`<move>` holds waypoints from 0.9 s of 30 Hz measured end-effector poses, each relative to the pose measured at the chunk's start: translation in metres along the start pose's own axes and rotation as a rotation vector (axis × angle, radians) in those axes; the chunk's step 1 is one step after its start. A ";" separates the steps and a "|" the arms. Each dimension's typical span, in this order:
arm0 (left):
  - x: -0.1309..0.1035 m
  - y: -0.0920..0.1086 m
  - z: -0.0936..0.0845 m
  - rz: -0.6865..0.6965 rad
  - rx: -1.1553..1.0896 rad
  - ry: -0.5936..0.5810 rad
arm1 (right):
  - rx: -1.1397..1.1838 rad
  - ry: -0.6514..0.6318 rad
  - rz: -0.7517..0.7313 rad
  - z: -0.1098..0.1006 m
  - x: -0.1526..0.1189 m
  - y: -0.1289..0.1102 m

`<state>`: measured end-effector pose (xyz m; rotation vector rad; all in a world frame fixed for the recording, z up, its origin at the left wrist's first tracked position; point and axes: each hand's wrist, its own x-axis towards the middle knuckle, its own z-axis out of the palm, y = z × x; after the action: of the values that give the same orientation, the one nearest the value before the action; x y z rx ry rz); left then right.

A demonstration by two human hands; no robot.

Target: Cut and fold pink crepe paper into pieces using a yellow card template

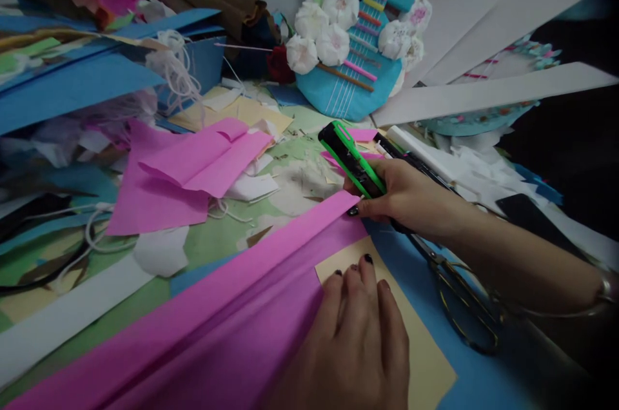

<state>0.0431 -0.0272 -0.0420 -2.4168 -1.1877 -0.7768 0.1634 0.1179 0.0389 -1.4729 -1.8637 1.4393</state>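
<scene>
The right hand (401, 194) grips a green-and-black hand tool (358, 162), its free end pointing toward eleven o'clock; whether it is a stapler or a cutter I cannot tell. The thumb meets the tip of a folded pink paper (232, 284), which runs from just right of centre down to seven and eight o'clock. The left hand (355, 332), at five o'clock, lies open and palm down, fingers slightly bent over a cream card (418, 358) that sits on the pink paper's right edge. Blue paper (403, 274) shows beyond the card.

Scissors (467, 303) lie at four o'clock, handles toward the lower right, blades running up under the right hand. Around them the table (217, 245) is crowded — creased pink scraps (169, 171) at nine o'clock, a white paper strip (91, 313) at eight, a tangle of white cord (176, 68) between ten and eleven. At one o'clock a turquoise guitar-shaped piece (358, 91) stands tilted, trimmed with white flowers (333, 46) and strung with thin white lines.
</scene>
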 end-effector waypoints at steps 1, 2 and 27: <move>0.000 -0.001 0.000 0.003 0.001 0.002 | 0.002 0.001 -0.004 0.000 0.000 0.000; 0.001 -0.001 0.000 0.006 0.002 0.004 | 0.003 0.002 -0.008 0.000 0.001 -0.001; 0.004 -0.008 -0.004 0.070 0.007 0.008 | -0.048 0.035 -0.041 -0.001 0.003 -0.002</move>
<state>0.0372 -0.0216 -0.0362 -2.4330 -1.0949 -0.7584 0.1621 0.1214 0.0402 -1.4640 -1.9087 1.3510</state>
